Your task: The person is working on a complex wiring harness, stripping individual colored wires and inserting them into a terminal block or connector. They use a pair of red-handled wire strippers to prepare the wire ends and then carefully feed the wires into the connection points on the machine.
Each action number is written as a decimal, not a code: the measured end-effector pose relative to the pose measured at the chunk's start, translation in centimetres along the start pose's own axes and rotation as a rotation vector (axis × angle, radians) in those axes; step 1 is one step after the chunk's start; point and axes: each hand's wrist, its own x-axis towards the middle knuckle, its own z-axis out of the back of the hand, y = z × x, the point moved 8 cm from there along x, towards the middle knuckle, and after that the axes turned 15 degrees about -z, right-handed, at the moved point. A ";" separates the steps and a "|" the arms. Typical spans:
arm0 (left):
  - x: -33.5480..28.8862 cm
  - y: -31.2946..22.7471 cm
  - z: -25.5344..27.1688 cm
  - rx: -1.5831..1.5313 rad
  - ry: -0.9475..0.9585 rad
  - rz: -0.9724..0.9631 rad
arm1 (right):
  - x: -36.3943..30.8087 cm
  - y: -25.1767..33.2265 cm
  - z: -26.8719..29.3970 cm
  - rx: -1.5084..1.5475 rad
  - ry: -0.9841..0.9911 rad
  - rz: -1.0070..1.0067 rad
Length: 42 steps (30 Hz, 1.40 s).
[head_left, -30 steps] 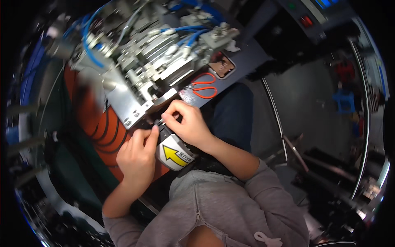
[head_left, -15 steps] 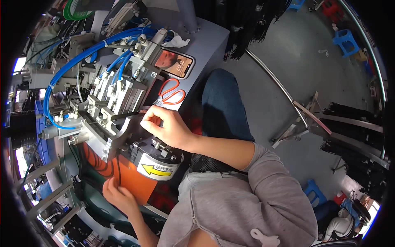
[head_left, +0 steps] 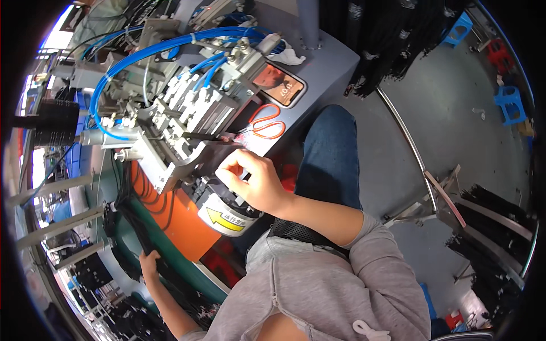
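Over the machine's round turntable part, which carries a white label with a yellow arrow [head_left: 226, 217], my right hand [head_left: 253, 179] hovers with its fingers curled in and thumb pressed to them. Whatever it pinches, if anything, is hidden. Down at the left, my left hand [head_left: 149, 263] is closed around a long bundle of black strips [head_left: 136, 228] that runs along a green surface. The metal machine [head_left: 199, 113] with its blue air hoses [head_left: 116, 71] stands just beyond my right hand. An orange plate [head_left: 181, 228] lies between my two hands.
Red-handled scissors [head_left: 267, 126] and a phone [head_left: 281, 85] lie on the grey table right of the machine, with a crumpled white tissue [head_left: 289, 55] behind. Black strips hang from racks [head_left: 489, 227] at the right. Blue stools [head_left: 510, 105] stand on the floor.
My left hand has gone from beside the orange plate out to the lower left and closed on the black strips. My right hand stays over the turntable part. The view has shifted.
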 end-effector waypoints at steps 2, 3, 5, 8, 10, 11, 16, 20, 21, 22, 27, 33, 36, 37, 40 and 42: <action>0.2 1.5 0.3 -0.356 -0.035 0.027 | -0.6 1.0 -1.6 -0.054 0.074 0.077; -0.1 0.5 -0.1 -0.536 -0.005 0.035 | -1.0 1.7 -3.0 -0.065 0.142 0.109; -0.9 -3.1 -1.8 -0.870 -0.110 0.048 | -2.5 1.8 -6.8 -0.079 0.378 -0.015; 1.1 -6.4 -3.4 -1.183 -0.117 0.084 | -4.5 1.3 -11.7 -0.130 0.736 -0.112; 2.8 -9.0 -5.3 -1.374 0.138 0.117 | -5.3 0.2 -13.6 -0.209 0.852 -0.181; 4.1 -8.0 -4.9 -1.355 -0.003 0.098 | -5.7 -0.7 -14.9 -0.235 0.946 -0.351; 7.3 -5.4 -2.1 -0.986 -0.189 0.016 | -5.4 -5.1 -21.2 -0.271 1.007 -0.527; 6.6 -5.1 -2.3 -0.707 -0.217 0.043 | -2.0 -7.0 -25.9 -0.418 0.966 -0.526; 6.9 -4.2 -2.3 -0.634 -0.150 0.042 | -0.9 -7.9 -27.5 -0.478 0.911 -0.451; 7.1 -4.3 -2.0 -0.659 -0.150 0.044 | 0.2 -9.1 -29.1 -0.533 0.850 -0.374; 8.6 -8.6 -2.0 -0.700 -0.120 0.051 | 5.8 -12.6 -35.0 -0.437 0.572 -0.382; 12.2 -4.4 -3.3 -0.833 -0.058 0.122 | 2.5 -13.4 -35.8 -0.090 0.819 -0.911; 10.9 -6.0 -2.9 -1.068 0.075 0.039 | 2.0 -12.0 -35.1 -0.073 0.884 -1.065; 10.7 -6.7 -2.2 -1.030 0.081 0.015 | 2.4 -12.0 -35.0 -0.086 0.852 -1.027; 9.5 -7.5 -0.6 -0.759 0.078 -0.002 | 2.5 -12.5 -35.1 -0.023 0.848 -1.032; 8.9 -7.6 -0.3 -0.771 0.061 0.002 | 2.7 -13.0 -35.2 0.011 0.867 -1.048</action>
